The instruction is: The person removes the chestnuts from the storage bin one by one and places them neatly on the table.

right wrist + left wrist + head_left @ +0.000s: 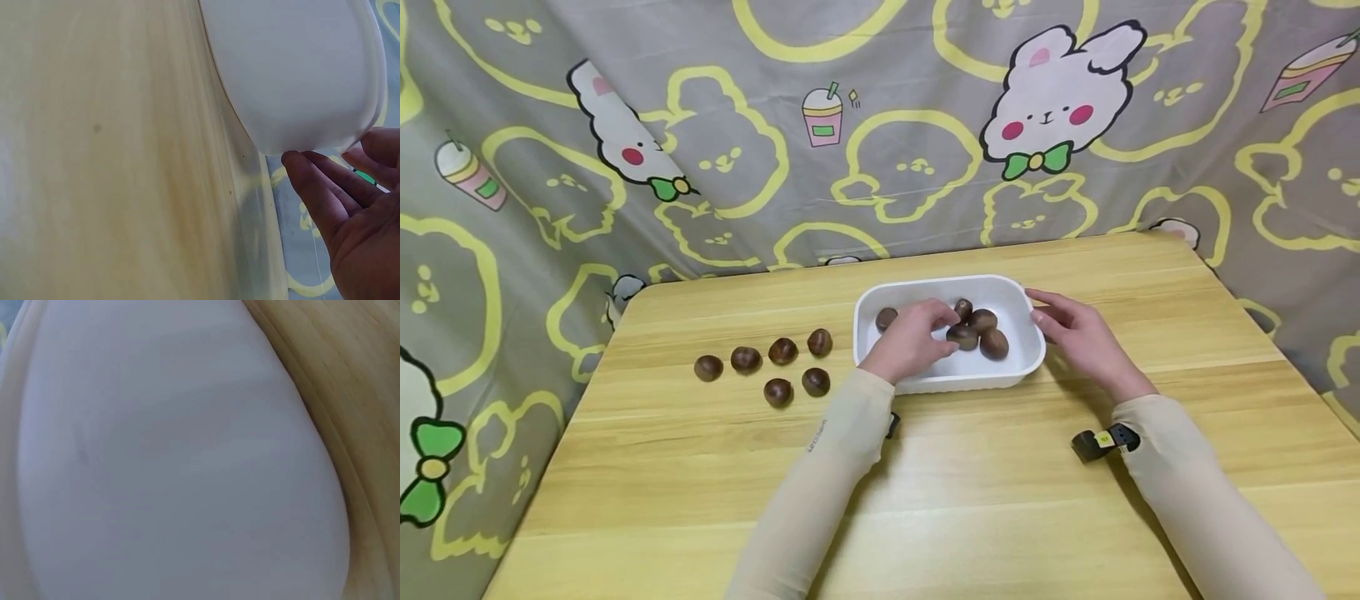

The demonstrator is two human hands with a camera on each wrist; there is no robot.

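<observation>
A white rectangular container [951,382] holds several brown chestnuts, one chestnut [887,318] at its left end and a cluster at the right. My left hand [910,337] reaches over the near rim, thumb and forefinger curved about a chestnut [962,337]; the hand partly hides what lies beneath it. With fairly straight fingers, my right hand [1078,337] touches the container's right end. Up close in the right wrist view, fingertips [295,160] rest against the outer wall [294,81]. The left wrist view has only the white wall, without the hand.
To the container's left, several chestnuts [746,360] lie on the wooden table [970,517] in two loose rows. A patterned grey curtain [917,92] hangs behind the table and along its sides. Both forearms wear pale sleeves, with a dark wrist camera [1097,443] at the right cuff.
</observation>
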